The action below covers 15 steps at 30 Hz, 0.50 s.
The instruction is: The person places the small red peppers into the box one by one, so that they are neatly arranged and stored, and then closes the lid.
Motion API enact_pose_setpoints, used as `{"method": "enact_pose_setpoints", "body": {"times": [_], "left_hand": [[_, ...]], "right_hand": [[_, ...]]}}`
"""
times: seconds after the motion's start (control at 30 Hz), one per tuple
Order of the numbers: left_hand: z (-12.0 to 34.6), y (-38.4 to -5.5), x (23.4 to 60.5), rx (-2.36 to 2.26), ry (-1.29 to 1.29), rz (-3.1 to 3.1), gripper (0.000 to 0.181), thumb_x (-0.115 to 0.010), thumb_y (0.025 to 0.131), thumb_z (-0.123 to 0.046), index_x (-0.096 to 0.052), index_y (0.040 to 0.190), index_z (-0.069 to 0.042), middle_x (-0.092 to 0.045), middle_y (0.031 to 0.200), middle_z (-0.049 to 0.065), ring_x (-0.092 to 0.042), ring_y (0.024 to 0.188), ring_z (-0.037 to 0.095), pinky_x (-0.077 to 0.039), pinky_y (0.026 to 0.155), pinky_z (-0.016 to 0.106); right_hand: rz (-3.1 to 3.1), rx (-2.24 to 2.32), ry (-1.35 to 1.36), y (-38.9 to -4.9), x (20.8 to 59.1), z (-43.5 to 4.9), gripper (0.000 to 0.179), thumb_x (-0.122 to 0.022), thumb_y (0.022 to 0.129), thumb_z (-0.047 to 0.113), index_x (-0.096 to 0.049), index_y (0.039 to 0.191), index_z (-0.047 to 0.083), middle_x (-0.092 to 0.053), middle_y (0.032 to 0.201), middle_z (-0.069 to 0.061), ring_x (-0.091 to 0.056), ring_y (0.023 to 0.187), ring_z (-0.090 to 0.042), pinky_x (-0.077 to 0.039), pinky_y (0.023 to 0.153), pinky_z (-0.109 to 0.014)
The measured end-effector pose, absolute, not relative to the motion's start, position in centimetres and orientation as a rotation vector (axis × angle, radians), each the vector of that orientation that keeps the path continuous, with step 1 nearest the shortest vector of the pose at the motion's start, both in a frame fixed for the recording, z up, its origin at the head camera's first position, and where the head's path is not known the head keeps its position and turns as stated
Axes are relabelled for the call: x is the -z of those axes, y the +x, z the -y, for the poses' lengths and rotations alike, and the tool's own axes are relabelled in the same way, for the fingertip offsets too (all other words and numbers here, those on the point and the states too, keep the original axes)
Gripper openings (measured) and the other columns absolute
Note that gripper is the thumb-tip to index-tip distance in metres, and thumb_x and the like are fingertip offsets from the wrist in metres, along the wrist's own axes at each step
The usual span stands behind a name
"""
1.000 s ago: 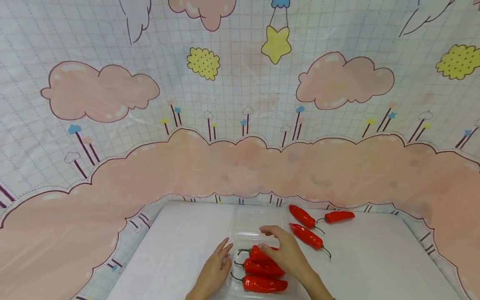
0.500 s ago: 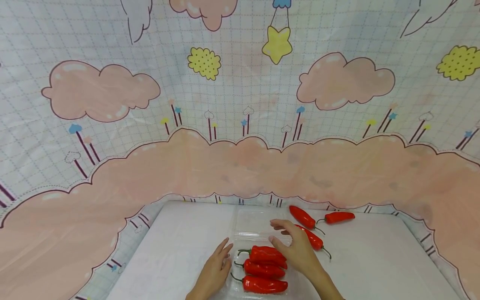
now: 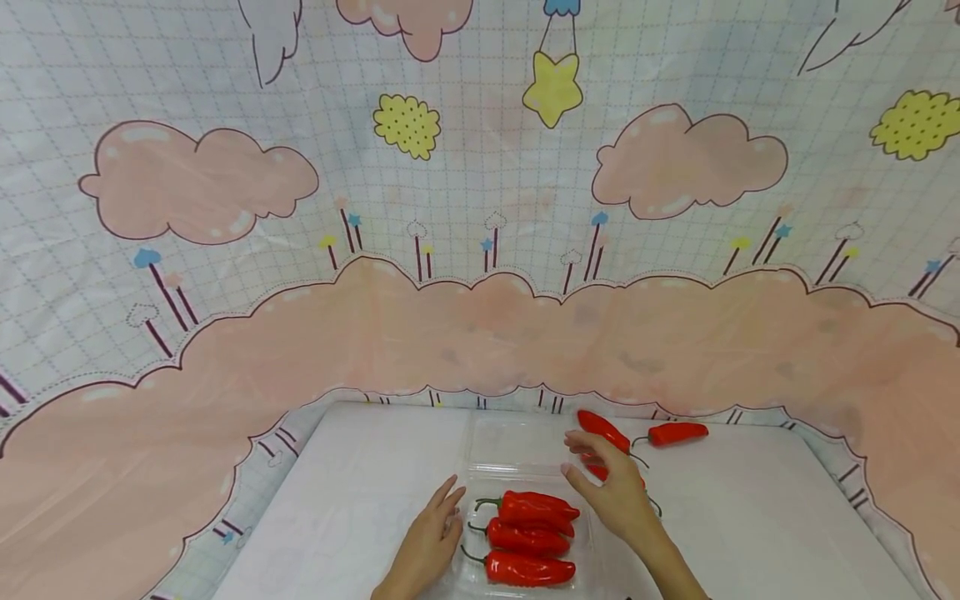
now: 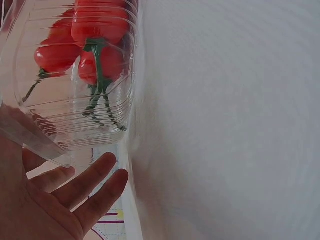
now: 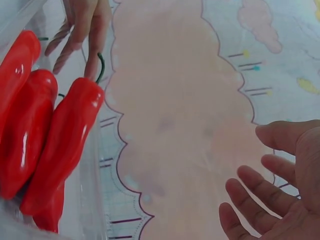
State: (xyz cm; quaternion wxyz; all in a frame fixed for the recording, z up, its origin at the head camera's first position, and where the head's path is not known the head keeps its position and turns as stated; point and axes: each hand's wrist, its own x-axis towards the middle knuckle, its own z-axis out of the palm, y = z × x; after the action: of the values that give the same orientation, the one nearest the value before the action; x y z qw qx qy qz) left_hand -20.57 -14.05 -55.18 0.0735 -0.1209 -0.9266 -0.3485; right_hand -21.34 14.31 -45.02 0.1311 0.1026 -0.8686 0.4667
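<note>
Over the white table (image 3: 352, 475), my left hand (image 3: 427, 537) is just beside the left edge of the clear box (image 3: 588, 558), fingers extended and spread; whether they touch its wall I cannot tell; inside the box lie glossy red peppers (image 3: 530, 571), stems toward my left hand — the farthest one rests on another; beyond them the lid (image 3: 517, 443) lies folded back; to the right, my right hand (image 3: 618, 493) hangs with thumb apart and fingers lightly bent, partly hiding a near loose pepper (image 3: 597, 470); whether it touches that pepper I cannot tell; just beyond lies a second loose pepper (image 3: 600, 427); farthest right, a third loose pepper (image 3: 678, 433) points its stem left — toward the other two; behind hangs a cloud-patterned cloth (image 3: 480, 333).
</note>
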Motion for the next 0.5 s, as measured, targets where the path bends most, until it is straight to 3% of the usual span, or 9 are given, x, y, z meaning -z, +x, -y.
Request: {"method": "enact_pose_setpoints", "body": {"times": [0.5], "left_hand": [[14.0, -20.5, 55.2, 1.073, -0.347, 2.784, 0.043, -0.056, 0.095, -0.012, -0.055, 0.137, -0.004, -0.044, 0.153, 0.007, -0.066, 0.111, 0.021, -0.055, 0.089, 0.04]], "right_hand": [[2.533, -1.223, 0.283, -22.1, 45.9, -17.7, 0.042, -0.075, 0.087, 0.021, -0.063, 0.126, 0.016, -0.069, 0.121, -0.003, -0.064, 0.109, -0.027, -0.055, 0.092, -0.046]]}}
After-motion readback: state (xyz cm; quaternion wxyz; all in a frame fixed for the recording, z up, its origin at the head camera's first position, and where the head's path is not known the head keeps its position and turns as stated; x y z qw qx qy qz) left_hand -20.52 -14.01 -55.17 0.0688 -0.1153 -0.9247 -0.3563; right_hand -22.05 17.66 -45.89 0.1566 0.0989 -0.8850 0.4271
